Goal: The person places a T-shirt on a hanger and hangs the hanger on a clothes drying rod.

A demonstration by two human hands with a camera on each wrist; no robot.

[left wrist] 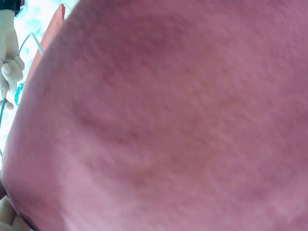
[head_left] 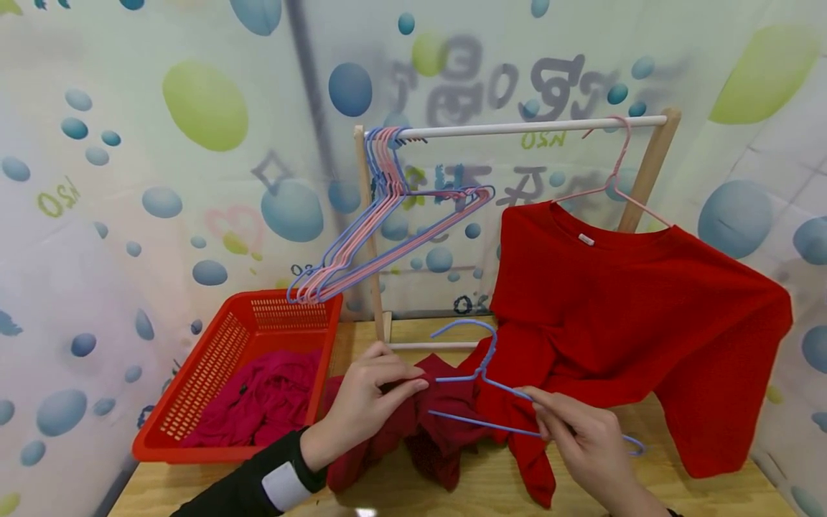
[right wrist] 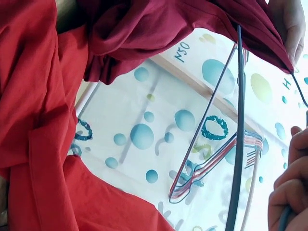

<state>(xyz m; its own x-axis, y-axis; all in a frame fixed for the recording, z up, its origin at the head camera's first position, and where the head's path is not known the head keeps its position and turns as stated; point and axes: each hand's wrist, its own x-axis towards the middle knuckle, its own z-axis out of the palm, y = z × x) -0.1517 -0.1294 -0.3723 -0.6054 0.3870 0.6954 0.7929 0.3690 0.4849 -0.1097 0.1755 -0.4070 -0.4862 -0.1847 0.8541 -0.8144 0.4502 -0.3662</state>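
1. Pinching an edge of the dark red cloth (head_left: 446, 402), the left hand (head_left: 370, 391) keeps its thumb and forefinger pressed together; the cloth hangs in loose folds below and beside this grip.
2. The right hand (head_left: 584, 441) is curled round the blue hanger (head_left: 482, 372), at its side toward the right end.
3. From the right grip, the hanger reaches leftward with hook upward, and its left end is hidden in the dark red cloth, near the left fingers.
4. Up and right from the right grip, a bright red shirt (head_left: 594, 287) hangs on a pink hanger (head_left: 614, 176) from the rack bar (head_left: 517, 130).
5. Above the left grip, a bunch of blue and pink hangers (head_left: 390, 176) hangs from the same bar.
6. To the left of the left grip stands an orange basket (head_left: 194, 454), with crimson cloth (head_left: 274, 395) inside it.
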